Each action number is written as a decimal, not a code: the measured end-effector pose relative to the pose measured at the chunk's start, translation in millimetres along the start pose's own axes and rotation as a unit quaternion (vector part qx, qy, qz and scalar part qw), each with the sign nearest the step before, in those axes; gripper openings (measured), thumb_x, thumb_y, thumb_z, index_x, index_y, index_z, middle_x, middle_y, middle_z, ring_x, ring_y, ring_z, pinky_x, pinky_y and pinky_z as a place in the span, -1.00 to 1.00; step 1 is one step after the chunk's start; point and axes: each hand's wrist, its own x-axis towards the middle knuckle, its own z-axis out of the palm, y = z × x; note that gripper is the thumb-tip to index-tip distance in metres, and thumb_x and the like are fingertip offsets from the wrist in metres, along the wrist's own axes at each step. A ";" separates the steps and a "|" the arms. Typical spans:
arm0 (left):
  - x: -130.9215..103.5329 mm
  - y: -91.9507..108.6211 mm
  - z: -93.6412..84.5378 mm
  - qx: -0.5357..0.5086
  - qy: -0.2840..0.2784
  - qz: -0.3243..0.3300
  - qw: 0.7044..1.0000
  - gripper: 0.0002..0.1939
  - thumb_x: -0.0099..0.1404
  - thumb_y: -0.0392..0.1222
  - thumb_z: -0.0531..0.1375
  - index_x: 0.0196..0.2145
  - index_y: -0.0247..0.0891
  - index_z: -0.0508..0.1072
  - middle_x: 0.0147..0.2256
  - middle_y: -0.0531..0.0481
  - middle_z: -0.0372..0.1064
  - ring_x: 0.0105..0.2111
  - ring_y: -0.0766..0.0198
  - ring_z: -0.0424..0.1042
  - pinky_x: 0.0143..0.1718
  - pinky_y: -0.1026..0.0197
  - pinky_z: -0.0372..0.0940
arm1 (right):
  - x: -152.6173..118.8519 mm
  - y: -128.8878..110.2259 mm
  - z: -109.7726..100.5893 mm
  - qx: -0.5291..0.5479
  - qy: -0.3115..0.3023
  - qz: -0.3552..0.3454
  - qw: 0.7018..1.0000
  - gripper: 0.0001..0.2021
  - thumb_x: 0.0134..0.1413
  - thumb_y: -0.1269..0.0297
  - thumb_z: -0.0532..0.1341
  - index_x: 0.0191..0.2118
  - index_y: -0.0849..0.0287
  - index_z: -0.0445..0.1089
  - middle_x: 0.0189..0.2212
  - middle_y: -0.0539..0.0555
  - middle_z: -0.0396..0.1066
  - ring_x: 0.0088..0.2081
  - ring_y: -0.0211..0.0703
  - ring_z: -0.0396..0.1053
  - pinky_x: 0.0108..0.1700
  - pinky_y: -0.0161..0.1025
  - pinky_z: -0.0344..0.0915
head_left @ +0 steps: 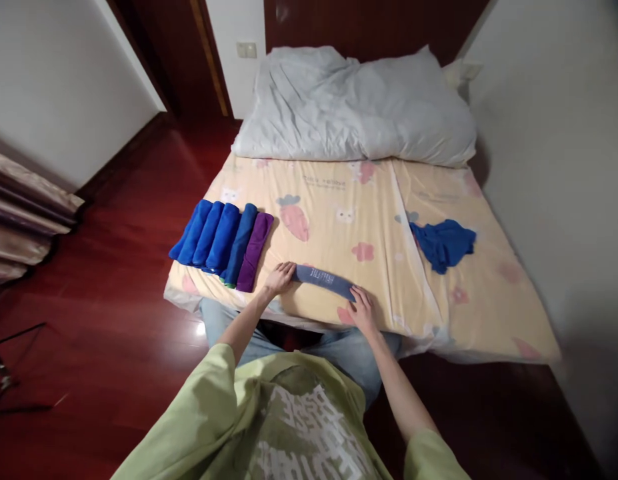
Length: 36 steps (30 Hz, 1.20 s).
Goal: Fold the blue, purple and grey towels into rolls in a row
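Observation:
A narrow strip of grey-blue cloth with white lettering lies across the near part of the bed, bowed slightly and lower at its right end. My left hand has its fingers closed over the strip's left end. At the opposite end, my right hand grips the cloth with thumb and fingers. Left of my left hand, several rolled blue cloths lie side by side, with a purple rolled cloth closest to me. Over on the right side rests a crumpled blue cloth.
The bed's yellow printed sheet spreads under everything. A grey-white quilt or pillow is heaped against the dark headboard. Red wooden floor runs along the left, with a curtain and thin black stand legs. A wall borders the right side.

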 end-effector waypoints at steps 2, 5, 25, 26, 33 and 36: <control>7.4 -3.1 -1.9 0.009 -0.021 -0.003 1.000 -0.44 0.31 -0.36 0.06 0.26 -0.42 0.33 0.19 -0.36 0.35 0.19 -0.02 0.36 0.20 -0.03 0.24 | 5.5 4.7 2.0 -0.007 0.001 0.003 1.000 -0.59 0.21 0.31 0.10 0.16 0.16 0.39 0.10 0.26 0.44 0.15 0.11 0.38 0.18 0.16 0.38; 15.9 -10.4 -6.4 0.023 -0.052 0.006 0.998 -0.51 0.34 -0.41 0.02 0.19 -0.35 0.40 0.09 -0.33 0.43 0.06 0.03 0.45 0.06 0.02 0.34 | 16.0 7.4 1.2 -0.033 0.004 0.002 0.999 -0.63 0.15 0.37 0.13 0.07 0.14 0.43 -0.02 0.24 0.48 0.04 0.12 0.41 0.09 0.11 0.42; 102.0 -213.0 -179.9 0.135 0.004 0.219 0.966 -0.70 0.44 -0.41 0.03 0.01 -0.24 0.45 0.14 -0.21 0.44 0.24 0.19 0.33 0.26 -0.02 0.19 | 112.9 -282.7 90.3 0.042 -0.098 -0.254 0.961 -0.90 0.25 0.32 0.23 -0.17 0.17 0.47 -0.33 0.12 0.32 -0.19 -0.06 0.27 -0.13 -0.13 0.29; 105.1 -222.6 -177.5 0.142 -0.002 0.212 0.967 -0.69 0.44 -0.42 0.02 0.02 -0.25 0.45 0.15 -0.20 0.44 0.24 0.19 0.32 0.27 -0.02 0.18 | 122.4 -288.9 99.3 0.035 -0.112 -0.251 0.961 -0.92 0.25 0.31 0.23 -0.19 0.17 0.46 -0.31 0.12 0.33 -0.18 -0.05 0.26 -0.13 -0.13 0.28; 108.3 -265.5 -117.1 0.124 -0.025 0.210 0.969 -0.66 0.42 -0.43 -0.01 0.01 -0.27 0.47 0.16 -0.23 0.43 0.20 0.18 0.37 0.24 -0.03 0.23 | 132.6 -305.4 168.5 0.014 -0.187 -0.216 0.958 -0.91 0.32 0.36 0.16 -0.17 0.16 0.43 -0.21 0.12 0.38 -0.17 -0.07 0.25 -0.19 -0.18 0.24; 102.5 -269.0 -100.5 0.101 -0.026 0.186 0.977 -0.61 0.42 -0.44 -0.03 0.07 -0.31 0.45 0.21 -0.28 0.38 0.26 0.15 0.31 0.26 -0.06 0.22 | 127.2 -307.7 184.9 0.034 -0.207 -0.177 0.962 -0.93 0.31 0.36 0.20 -0.18 0.18 0.43 -0.20 0.14 0.39 -0.15 -0.07 0.26 -0.18 -0.18 0.25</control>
